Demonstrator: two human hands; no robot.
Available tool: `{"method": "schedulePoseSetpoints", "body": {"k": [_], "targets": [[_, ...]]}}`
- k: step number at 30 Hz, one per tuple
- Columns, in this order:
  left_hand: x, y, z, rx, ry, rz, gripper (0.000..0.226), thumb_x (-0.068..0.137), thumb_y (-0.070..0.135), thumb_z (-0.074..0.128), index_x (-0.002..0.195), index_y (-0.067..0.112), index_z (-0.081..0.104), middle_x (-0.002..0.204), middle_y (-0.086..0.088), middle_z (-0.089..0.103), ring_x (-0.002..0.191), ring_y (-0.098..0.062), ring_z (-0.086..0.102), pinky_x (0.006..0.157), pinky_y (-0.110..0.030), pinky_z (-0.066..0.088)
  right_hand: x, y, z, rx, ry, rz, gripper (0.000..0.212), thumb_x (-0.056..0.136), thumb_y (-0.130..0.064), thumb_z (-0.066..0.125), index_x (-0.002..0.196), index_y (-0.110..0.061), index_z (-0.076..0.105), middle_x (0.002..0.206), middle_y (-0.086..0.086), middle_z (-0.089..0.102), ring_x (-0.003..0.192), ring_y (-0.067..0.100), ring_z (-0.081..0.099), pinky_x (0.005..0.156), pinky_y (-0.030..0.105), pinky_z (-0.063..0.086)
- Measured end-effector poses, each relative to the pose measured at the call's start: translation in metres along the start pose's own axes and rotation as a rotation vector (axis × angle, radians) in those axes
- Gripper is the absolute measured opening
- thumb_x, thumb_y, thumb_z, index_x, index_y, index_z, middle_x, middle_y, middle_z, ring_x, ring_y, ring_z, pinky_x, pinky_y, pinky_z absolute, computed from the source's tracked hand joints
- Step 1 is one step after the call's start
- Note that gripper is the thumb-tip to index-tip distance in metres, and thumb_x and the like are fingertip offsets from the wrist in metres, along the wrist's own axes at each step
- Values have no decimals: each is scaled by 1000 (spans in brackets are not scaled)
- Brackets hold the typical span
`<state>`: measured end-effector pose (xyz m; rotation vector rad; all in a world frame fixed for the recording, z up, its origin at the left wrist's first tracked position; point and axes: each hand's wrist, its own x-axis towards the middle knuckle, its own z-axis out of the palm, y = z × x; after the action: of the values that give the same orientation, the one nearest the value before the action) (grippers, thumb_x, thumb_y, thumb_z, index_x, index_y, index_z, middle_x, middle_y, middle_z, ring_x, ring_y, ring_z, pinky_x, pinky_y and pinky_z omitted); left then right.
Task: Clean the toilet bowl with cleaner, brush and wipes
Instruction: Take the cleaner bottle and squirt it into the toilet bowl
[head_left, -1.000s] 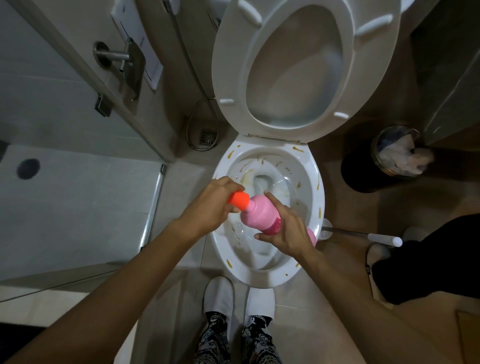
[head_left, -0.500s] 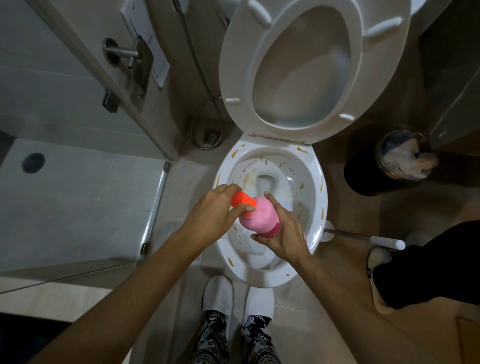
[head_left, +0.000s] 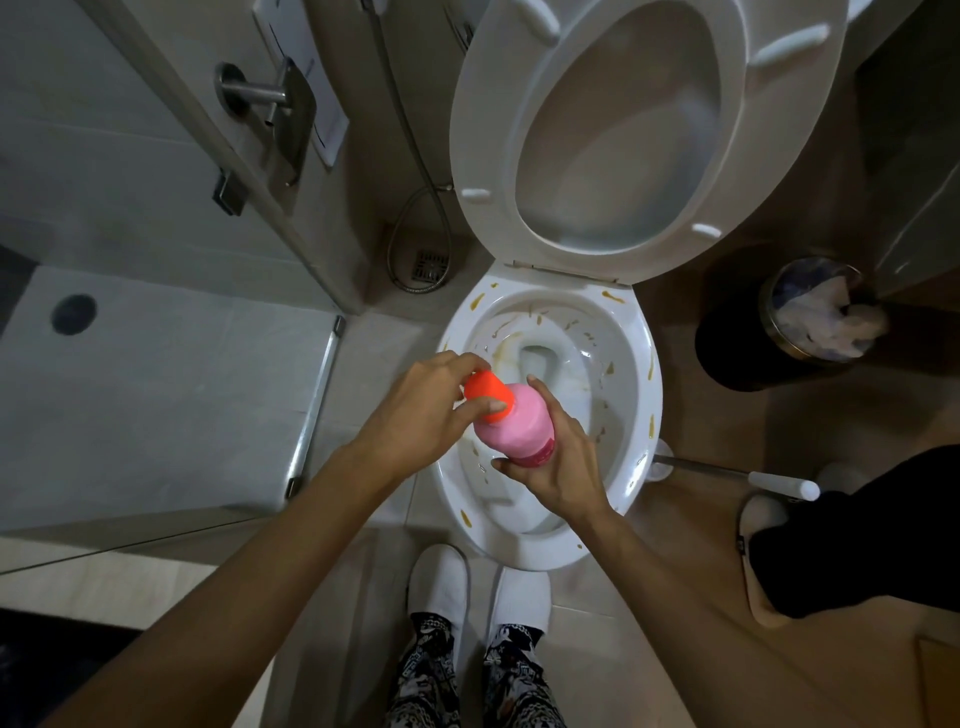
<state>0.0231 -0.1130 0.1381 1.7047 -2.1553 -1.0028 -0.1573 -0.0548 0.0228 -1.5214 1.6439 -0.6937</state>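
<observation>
I am observing both forearms reaching forward and converging over the near half of the toilet bowl. The right hand is wrapping its fingers around the body of the pink cleaner bottle, holding it tilted with the neck pointing up and left. The left hand is pinching the orange cap between thumb and curled fingers. The bottle is hanging above the stained bowl interior. The seat and lid are standing raised. A toilet brush is lying on the floor just right of the bowl, near a lined bin.
</observation>
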Motion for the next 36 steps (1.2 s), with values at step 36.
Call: {"method": "schedulePoseSetpoints", "body": {"k": [36], "targets": [[-141,2,-91,-158,342,-201,50,81,28,74,127,14,60,122,-1,61,106,-15,58,86,-2,29,-36,-140,11,13,-270,-202,102,57,-35,88,144,-28,36,128,-9,60,111,11,58,90,23,47]]}}
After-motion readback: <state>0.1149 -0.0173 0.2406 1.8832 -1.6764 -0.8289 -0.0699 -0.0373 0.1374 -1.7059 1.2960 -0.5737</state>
